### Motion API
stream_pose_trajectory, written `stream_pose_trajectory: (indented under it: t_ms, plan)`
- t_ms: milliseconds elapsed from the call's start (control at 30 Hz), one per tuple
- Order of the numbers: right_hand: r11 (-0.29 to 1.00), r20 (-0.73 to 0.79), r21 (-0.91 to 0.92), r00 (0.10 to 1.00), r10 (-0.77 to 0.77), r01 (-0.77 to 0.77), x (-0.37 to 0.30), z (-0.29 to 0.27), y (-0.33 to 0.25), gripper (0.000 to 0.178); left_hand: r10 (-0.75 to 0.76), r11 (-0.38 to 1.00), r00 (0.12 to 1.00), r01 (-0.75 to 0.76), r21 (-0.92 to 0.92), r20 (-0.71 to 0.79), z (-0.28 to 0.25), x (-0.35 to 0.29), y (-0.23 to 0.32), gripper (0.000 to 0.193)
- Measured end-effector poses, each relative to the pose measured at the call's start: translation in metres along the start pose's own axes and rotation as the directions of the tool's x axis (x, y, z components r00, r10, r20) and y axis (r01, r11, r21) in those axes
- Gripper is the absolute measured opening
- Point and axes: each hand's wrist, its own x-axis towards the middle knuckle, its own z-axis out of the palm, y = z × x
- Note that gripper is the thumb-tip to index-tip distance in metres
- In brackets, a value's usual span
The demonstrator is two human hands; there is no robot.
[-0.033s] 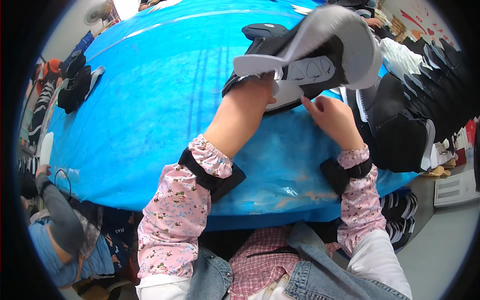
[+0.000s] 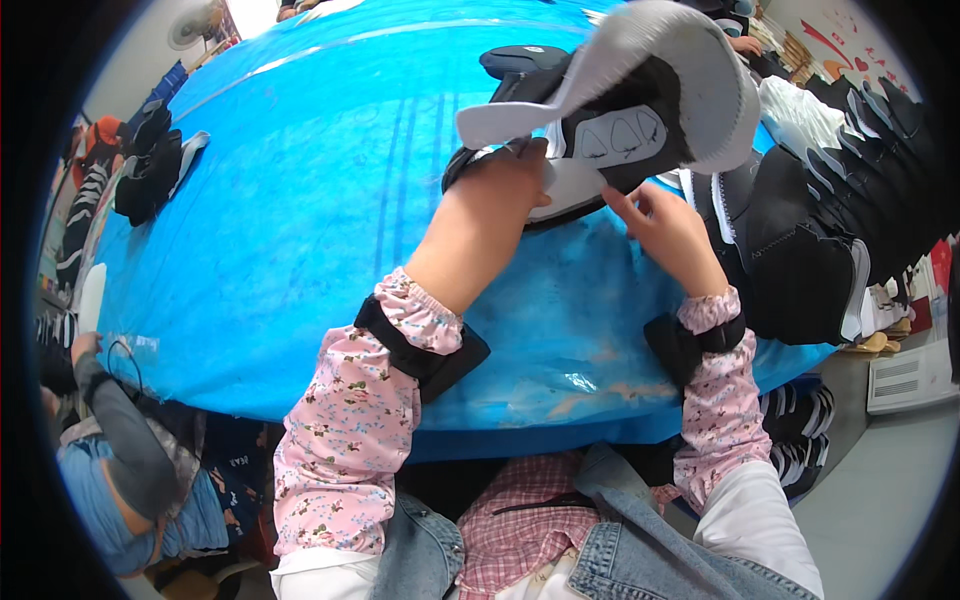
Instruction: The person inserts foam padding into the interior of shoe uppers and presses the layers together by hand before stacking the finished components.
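A black shoe upper (image 2: 650, 166) with pale grey-white pieces is raised over the near middle of the blue-covered table. A long pale flap (image 2: 500, 122) sticks out from it to the left, and its broad pale end curves up at the right. My left hand (image 2: 500, 190) is closed round the upper's left part, fingers partly hidden beneath the flap. At the near edge, my right hand (image 2: 668, 232) has its thumb and forefinger on the pale piece, the other fingers curled in.
Blue sheeting (image 2: 290, 230) covers the table. Stacked black uppers (image 2: 800, 250) crowd the right side, near a white cloth or bag (image 2: 800, 120). More black pieces (image 2: 155, 175) lie at the left edge. A dark item (image 2: 525, 62) is behind the upper. Another person's arm (image 2: 120, 420) reaches in at left.
The upper and its pale flap have shifted slightly left and up. My right hand's fingers have moved a little with the edge; my left hand keeps its hold.
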Motion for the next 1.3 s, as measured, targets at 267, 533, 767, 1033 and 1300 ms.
stream_pose_trajectory:
  t_ms: [267,533,767,1033,1300]
  plan:
    - [0.886,-0.300,0.427,0.952,-0.052,0.183,0.034,0.036,-0.024,0.027,0.032,0.982,0.998,-0.042,-0.186,-0.053,0.010,-0.004,-0.020,0.047]
    - [0.790,-0.261,-0.220,0.746,-0.613,0.572,0.044,0.014,-0.076,0.010,0.033,0.987,0.996,-0.046,-0.153,-0.083,0.003,-0.021,-0.030,0.024]
    - [0.739,-0.124,-0.159,0.730,-0.672,0.654,0.053,0.025,-0.106,0.006,-0.155,0.977,0.983,0.138,0.161,0.097,-0.004,-0.050,-0.058,0.028]
    - [0.809,-0.064,-0.109,0.808,-0.586,0.578,0.058,0.017,-0.093,0.008,-0.129,0.972,0.990,0.116,-0.206,-0.050,-0.010,-0.046,-0.063,0.028]
    - [0.840,-0.202,0.003,0.823,-0.531,0.543,0.052,0.021,-0.089,0.016,-0.359,0.933,0.927,0.359,0.025,0.105,-0.006,-0.036,-0.071,0.036]
